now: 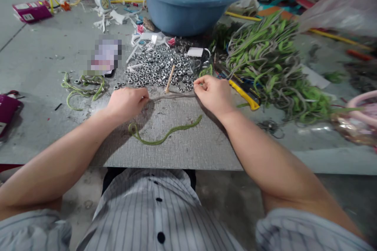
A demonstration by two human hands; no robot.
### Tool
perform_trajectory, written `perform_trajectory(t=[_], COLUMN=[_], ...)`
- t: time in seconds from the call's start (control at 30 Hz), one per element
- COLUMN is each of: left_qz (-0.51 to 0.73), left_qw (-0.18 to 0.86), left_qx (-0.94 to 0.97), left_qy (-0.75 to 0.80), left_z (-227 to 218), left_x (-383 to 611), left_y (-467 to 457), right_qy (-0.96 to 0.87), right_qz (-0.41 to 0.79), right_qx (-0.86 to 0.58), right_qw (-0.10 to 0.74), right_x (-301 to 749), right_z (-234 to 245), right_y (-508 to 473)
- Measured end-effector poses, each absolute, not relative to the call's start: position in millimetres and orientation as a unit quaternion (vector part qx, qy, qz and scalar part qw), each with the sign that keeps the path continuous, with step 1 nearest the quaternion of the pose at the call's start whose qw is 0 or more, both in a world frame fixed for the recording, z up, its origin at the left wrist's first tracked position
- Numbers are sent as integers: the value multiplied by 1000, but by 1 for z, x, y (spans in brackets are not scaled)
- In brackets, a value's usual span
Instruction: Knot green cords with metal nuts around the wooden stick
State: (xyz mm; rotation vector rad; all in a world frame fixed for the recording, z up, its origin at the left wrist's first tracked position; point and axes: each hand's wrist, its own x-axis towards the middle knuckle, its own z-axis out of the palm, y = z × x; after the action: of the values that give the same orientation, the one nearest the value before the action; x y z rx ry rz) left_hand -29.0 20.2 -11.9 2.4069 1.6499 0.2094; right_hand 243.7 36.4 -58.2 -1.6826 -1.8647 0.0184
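A thin grey cord (173,96) runs nearly level between my two hands, low over the table. My left hand (128,102) is closed, its thumb and fingers pinching the cord's left end. At the other end my right hand (212,93) pinches the cord, fingertips pressed together. Just beyond the cord lies a spread of small metal nuts (159,66), with a thin wooden stick (170,78) among them. Nearer me a loose green cord (165,139) curls on the tabletop. Left of my left hand, green cords with nuts (85,86) lie in a small heap.
A large blue basin (188,11) stands behind the nuts. A heap of green and grey cords (265,51) covers the right side, beside a yellow utility knife (244,92). On the left are a phone (106,57) and a purple box (32,11). The table's front edge (176,168) is close to me.
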Motion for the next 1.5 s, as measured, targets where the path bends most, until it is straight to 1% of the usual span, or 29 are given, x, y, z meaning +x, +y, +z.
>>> perform_trajectory(t=[0.07, 0.2, 0.33, 0.53, 0.6, 0.63, 0.7, 0.77, 0.83, 0.9, 0.97, 1.07, 1.17, 1.23, 1.3, 1.4, 1.5], left_qz=[68, 144, 192, 196, 202, 207, 218, 232, 251, 271, 287, 309, 330, 342, 349, 335, 317], left_qw=[98, 64, 61, 64, 66, 67, 72, 68, 53, 36, 28, 29, 32, 40, 64, 135, 221], left_qx=[824, 849, 851, 861, 864, 864, 866, 869, 872, 873, 874, 874, 876, 878, 881, 891, 890], left_qy=[554, 505, 486, 465, 457, 453, 444, 431, 417, 404, 391, 373, 349, 332, 312, 276, 240], left_z=[-12, -13, -14, -15, -16, -17, -18, -19, -21, -22, -22, -20, -18, -16, -13, -8, -4], left_x=[-29, -32, -32, -31, -31, -31, -31, -32, -32, -33, -33, -31, -29, -27, -26, -24, -22], left_y=[20, 20, 21, 21, 21, 22, 22, 22, 23, 23, 23, 20, 17, 15, 12, 9, 5], right_qy=[-706, -749, -782, -770, -754, -746, -731, -711, -673, -626, -600, -597, -654, -736, -810, -869, -891], right_qz=[3, -29, -43, -73, -68, -60, -34, 16, 93, 172, 227, 259, 241, 181, 104, 17, -41], right_qx=[-634, -569, -553, -604, -625, -633, -629, -601, -563, -528, -490, -449, -418, -363, -278, -182, -154], right_qw=[316, 339, 286, 193, 187, 200, 263, 364, 470, 548, 591, 612, 583, 542, 506, 459, 424], right_x=[244, 243, 236, 227, 226, 227, 229, 230, 230, 226, 220, 210, 203, 200, 199, 195, 191], right_z=[-58, -59, -61, -57, -55, -54, -53, -51, -49, -47, -44, -41, -37, -34, -31, -28, -28], right_y=[36, 37, 32, 25, 26, 27, 28, 28, 25, 20, 13, 1, -13, -20, -25, -28, -30])
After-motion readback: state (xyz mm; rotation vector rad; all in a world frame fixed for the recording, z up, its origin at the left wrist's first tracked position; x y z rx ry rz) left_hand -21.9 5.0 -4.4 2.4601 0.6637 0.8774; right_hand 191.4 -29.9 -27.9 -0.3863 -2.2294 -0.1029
